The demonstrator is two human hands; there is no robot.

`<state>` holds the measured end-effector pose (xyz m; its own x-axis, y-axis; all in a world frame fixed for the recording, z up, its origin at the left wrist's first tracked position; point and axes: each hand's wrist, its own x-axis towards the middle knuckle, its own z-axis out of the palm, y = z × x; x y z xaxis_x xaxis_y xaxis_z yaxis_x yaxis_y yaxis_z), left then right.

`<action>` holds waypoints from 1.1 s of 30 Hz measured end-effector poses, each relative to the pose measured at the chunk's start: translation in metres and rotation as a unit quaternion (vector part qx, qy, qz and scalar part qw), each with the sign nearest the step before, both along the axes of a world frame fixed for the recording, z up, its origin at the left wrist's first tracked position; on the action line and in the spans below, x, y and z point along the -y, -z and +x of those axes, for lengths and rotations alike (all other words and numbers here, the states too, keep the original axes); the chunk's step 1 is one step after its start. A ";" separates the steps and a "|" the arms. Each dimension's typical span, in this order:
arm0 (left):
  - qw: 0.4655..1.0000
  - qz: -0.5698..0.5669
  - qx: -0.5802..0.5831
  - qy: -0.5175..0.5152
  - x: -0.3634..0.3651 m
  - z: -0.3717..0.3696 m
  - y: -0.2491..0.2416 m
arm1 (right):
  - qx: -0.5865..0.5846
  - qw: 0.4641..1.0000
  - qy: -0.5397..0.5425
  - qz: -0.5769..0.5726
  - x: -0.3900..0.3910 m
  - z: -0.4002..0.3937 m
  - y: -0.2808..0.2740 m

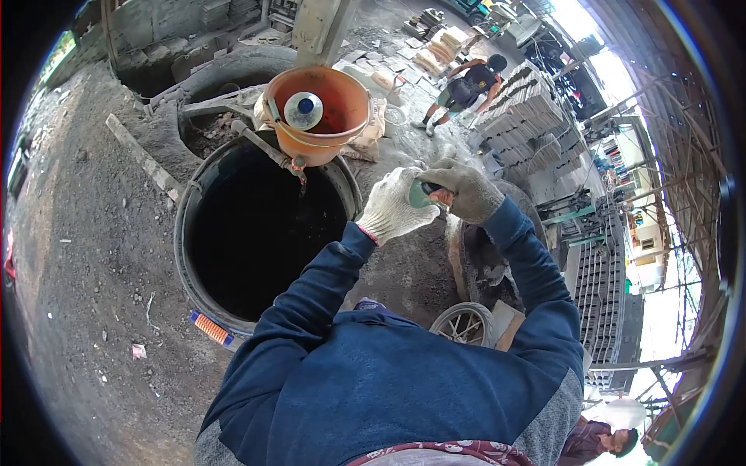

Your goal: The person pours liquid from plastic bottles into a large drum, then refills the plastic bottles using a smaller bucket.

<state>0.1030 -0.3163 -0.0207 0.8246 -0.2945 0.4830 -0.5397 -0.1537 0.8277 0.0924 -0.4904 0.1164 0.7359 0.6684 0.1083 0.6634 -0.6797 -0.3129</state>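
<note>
Green piece (420, 195) held two-handed near orange bucket (307, 147).
Left grip (398, 203) and right grip (464, 191) curl closed on it; handling appears underway, the next move seemingly calling for steadiness.

Pale green piece (420, 196), small, smooth-looking, somewhat see-through, left outline rounded. Sits between the two gloved hands, off the ground, out in front of the body. Left hand (395, 205) in white knit glove wraps its near and left sides; right hand (469, 191) in grey-brown glove comes over its top and right. Gloves cover most of it, so full shape, tilt and whether it's hollow can't be told. Visible part looks whole.
</note>
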 end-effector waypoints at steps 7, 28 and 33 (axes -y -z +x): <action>1.000 0.000 -0.002 0.000 -0.003 0.003 0.001 | -0.078 0.995 0.060 0.008 -0.002 0.002 -0.002; 1.000 -0.003 0.010 -0.007 -0.001 0.001 0.006 | -0.103 0.983 0.122 -0.093 -0.017 0.001 -0.025; 1.000 -0.015 0.018 -0.008 0.002 0.003 0.009 | -0.104 0.990 0.092 -0.031 -0.001 0.005 -0.010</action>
